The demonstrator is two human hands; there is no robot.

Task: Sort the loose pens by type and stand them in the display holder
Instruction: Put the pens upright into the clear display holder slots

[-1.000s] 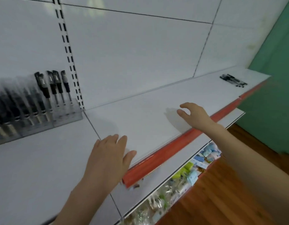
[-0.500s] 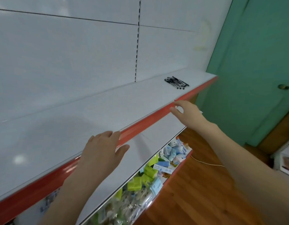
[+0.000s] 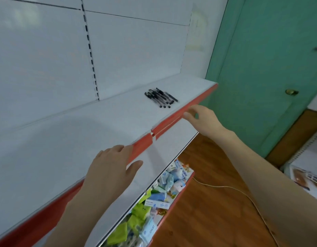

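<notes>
View: swung right; holder no longer seen; pens (image 3: pixel 161 98) now far centre
Right hand (image 3: pixel 200 118): brought near pens; loosely curled, empty; pickup expected
Left hand (image 3: pixel 111 168): laid flat on shelf (image 3: pixel 65 139) edge; empty

I see black pens (image 3: pixel 161 98), a white shelf (image 3: pixel 74 139) and its red edge strip (image 3: pixel 172 122). The back panel (image 3: pixel 136 50) is white with a black dashed line. The door (image 3: pixel 270 59) is green, the floor (image 3: pixel 207 220) brown wood, the packets (image 3: pixel 159 196) lime, blue and white.
</notes>
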